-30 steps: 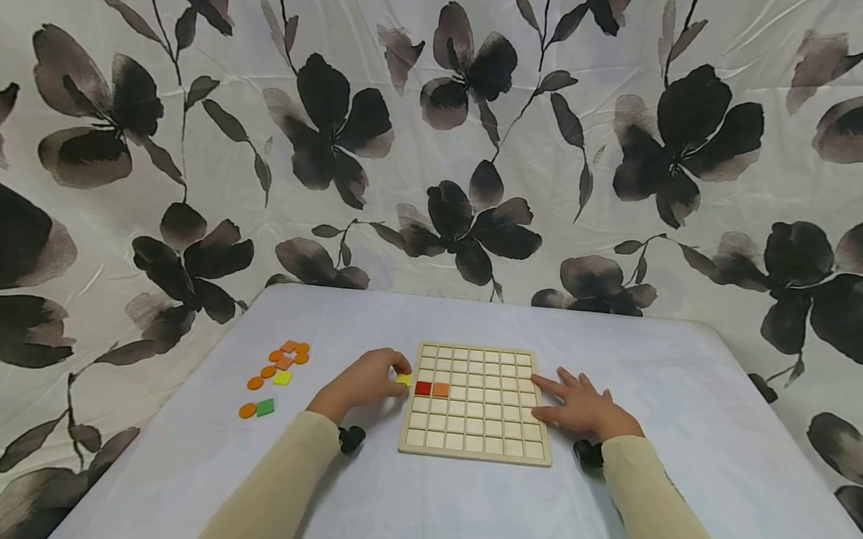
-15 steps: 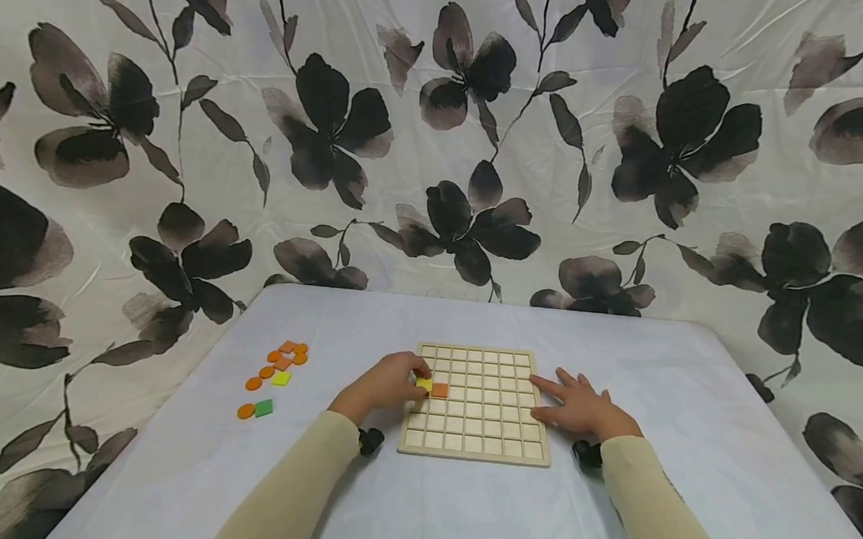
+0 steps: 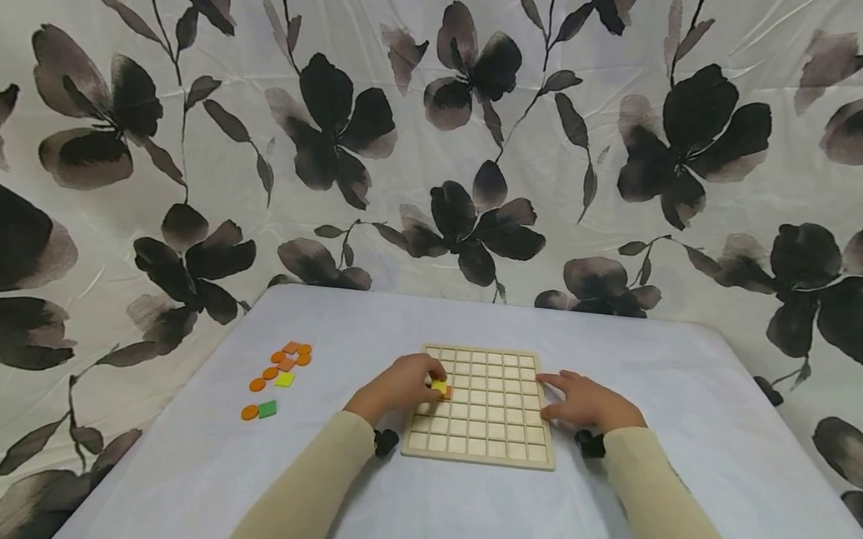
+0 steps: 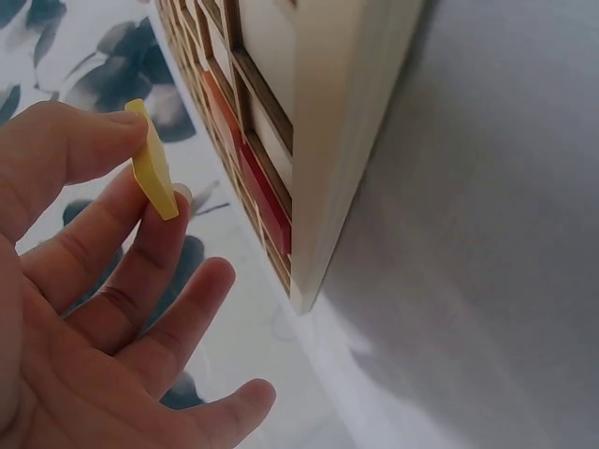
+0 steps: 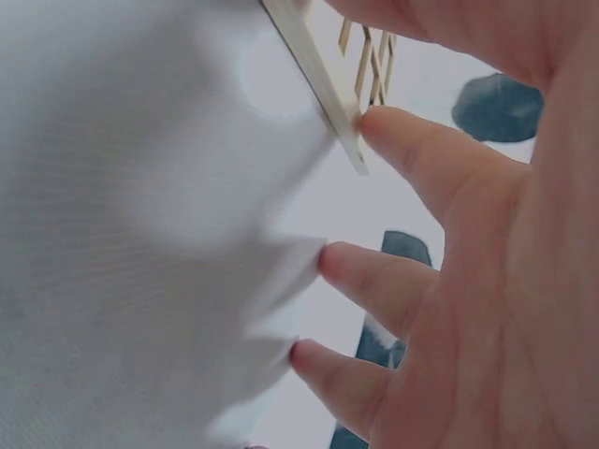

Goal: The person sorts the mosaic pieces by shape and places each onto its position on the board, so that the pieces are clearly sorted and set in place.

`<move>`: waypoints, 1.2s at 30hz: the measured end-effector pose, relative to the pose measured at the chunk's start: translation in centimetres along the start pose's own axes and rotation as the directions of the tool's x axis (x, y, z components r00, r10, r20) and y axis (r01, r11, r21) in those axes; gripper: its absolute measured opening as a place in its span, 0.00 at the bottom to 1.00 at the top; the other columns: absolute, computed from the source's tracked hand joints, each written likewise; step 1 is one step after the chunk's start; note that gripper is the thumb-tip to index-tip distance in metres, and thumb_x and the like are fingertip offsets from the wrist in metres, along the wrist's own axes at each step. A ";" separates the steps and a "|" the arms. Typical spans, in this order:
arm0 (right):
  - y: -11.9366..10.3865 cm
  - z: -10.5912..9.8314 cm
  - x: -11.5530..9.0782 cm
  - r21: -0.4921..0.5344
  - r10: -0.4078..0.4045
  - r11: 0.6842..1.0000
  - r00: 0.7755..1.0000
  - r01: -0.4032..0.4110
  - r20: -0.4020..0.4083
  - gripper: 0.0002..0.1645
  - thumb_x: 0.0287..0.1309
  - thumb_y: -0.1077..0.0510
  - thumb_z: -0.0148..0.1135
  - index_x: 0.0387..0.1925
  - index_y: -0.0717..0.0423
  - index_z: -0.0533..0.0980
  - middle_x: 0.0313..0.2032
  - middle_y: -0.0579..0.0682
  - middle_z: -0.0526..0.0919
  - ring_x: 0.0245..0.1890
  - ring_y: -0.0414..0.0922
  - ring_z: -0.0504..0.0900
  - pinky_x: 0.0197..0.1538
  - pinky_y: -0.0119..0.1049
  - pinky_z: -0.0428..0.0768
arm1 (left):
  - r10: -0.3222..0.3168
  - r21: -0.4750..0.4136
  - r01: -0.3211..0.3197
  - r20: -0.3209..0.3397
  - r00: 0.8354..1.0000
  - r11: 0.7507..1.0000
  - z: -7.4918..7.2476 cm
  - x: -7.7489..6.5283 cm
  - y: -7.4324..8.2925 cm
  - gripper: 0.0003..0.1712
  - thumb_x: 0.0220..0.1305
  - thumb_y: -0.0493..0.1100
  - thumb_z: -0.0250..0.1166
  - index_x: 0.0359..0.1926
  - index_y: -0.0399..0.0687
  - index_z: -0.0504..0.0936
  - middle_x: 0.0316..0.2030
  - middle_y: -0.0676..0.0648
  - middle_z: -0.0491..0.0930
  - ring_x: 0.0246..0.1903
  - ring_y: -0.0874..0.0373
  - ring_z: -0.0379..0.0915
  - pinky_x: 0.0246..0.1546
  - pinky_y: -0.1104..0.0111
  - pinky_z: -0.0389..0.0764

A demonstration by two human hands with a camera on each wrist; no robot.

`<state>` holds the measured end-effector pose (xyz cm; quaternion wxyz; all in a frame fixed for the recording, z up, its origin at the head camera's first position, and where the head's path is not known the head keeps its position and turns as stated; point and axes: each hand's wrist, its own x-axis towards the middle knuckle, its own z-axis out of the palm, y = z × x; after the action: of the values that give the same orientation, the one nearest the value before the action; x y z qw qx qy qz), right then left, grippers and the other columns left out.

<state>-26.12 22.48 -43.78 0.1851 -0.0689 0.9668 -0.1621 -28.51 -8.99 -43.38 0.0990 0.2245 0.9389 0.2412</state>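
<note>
Between thumb and fingertips my left hand [image 3: 397, 386] pinches a yellow square tile [image 4: 154, 164], raised above the wooden grid board [image 3: 494, 450]. In the head view the tile overlaps an orange square tile [image 3: 447, 394] set in the board. A red tile [image 4: 265, 198] lies in the cell beside the orange one in the left wrist view; my left hand hides it in the head view. My right hand [image 3: 593, 404] rests at the board's right edge, its fingers extended, with a fingertip touching the rim in the right wrist view.
On the white-covered table [image 3: 183, 486], left of the board, lie several orange round pieces [image 3: 256, 385], orange square tiles [image 3: 285, 364], a yellow square tile [image 3: 284, 379] and a green square tile [image 3: 267, 409]. A floral cloth [image 3: 381, 132] hangs behind the table.
My left hand has carried the yellow tile rightward from beside the board, past the red tile, to over the orange one. My right hand stays at the edge, its fingers shifted slightly.
</note>
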 end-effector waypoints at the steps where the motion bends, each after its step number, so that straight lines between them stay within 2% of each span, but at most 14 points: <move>1: 0.0 -0.1 0.0 -0.001 0.000 1.000 1.000 0.000 -0.001 0.43 0.55 0.42 0.62 0.71 0.43 0.62 0.72 0.65 0.55 0.70 0.68 0.56 0.64 0.68 0.61 | 0.002 0.002 -0.002 -0.002 1.000 1.000 0.0 0.0 0.1 0.15 0.60 0.43 0.68 0.48 0.45 0.82 0.45 0.49 0.81 0.43 0.58 0.73 0.48 0.63 0.77; 7: -0.4 -0.1 0.0 -0.014 0.013 1.000 1.000 -0.013 0.002 0.43 0.54 0.44 0.62 0.71 0.45 0.62 0.72 0.66 0.55 0.70 0.68 0.58 0.64 0.67 0.62 | 0.024 0.000 -0.024 0.003 1.000 1.000 0.2 -0.1 0.5 0.15 0.60 0.43 0.68 0.48 0.45 0.82 0.45 0.49 0.81 0.43 0.57 0.76 0.48 0.62 0.77; 13: -0.7 -0.1 0.0 -0.024 0.020 1.000 1.000 -0.020 -0.011 0.43 0.52 0.45 0.62 0.70 0.45 0.63 0.70 0.65 0.58 0.67 0.66 0.63 0.61 0.65 0.66 | 0.059 0.057 -0.060 0.017 0.998 0.997 0.5 0.3 0.6 0.16 0.61 0.44 0.66 0.50 0.46 0.82 0.46 0.49 0.81 0.45 0.57 0.77 0.59 0.57 0.70; 17: -0.6 0.0 0.1 -0.028 0.024 0.999 1.000 -0.025 -0.011 0.43 0.53 0.44 0.60 0.71 0.44 0.62 0.71 0.65 0.57 0.67 0.66 0.64 0.60 0.65 0.67 | 0.064 0.076 -0.065 0.019 0.998 0.995 0.5 0.5 0.9 0.16 0.61 0.44 0.66 0.50 0.46 0.82 0.46 0.49 0.82 0.46 0.56 0.78 0.61 0.55 0.67; 23: -0.6 0.1 0.2 -0.032 0.024 0.999 1.000 -0.025 -0.013 0.42 0.54 0.45 0.59 0.71 0.44 0.61 0.71 0.66 0.56 0.67 0.68 0.62 0.59 0.66 0.67 | 0.077 0.100 -0.081 0.040 0.996 0.992 0.5 0.8 1.7 0.17 0.61 0.46 0.68 0.49 0.46 0.82 0.46 0.50 0.82 0.48 0.55 0.77 0.62 0.53 0.65; 30: -0.7 0.3 0.0 0.000 0.045 0.999 0.999 -0.045 0.001 0.42 0.55 0.46 0.58 0.72 0.44 0.60 0.72 0.66 0.54 0.70 0.73 0.52 0.62 0.70 0.61 | 0.071 0.187 -0.086 0.083 0.994 0.979 0.6 1.3 2.6 0.15 0.64 0.46 0.65 0.50 0.47 0.82 0.47 0.50 0.82 0.50 0.55 0.76 0.58 0.53 0.70; 36: -0.6 0.4 0.1 -0.009 0.036 0.999 0.999 -0.036 -0.001 0.42 0.57 0.45 0.56 0.73 0.44 0.58 0.73 0.66 0.53 0.70 0.75 0.49 0.63 0.71 0.59 | 0.070 0.209 -0.088 0.091 0.993 0.974 0.9 1.8 2.7 0.15 0.63 0.45 0.65 0.50 0.47 0.82 0.47 0.50 0.82 0.50 0.56 0.76 0.58 0.55 0.71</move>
<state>-26.00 21.76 -43.99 0.1872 -0.0522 0.9687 -0.1544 -28.82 -5.66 -42.95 0.1039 0.2808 0.9447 0.1338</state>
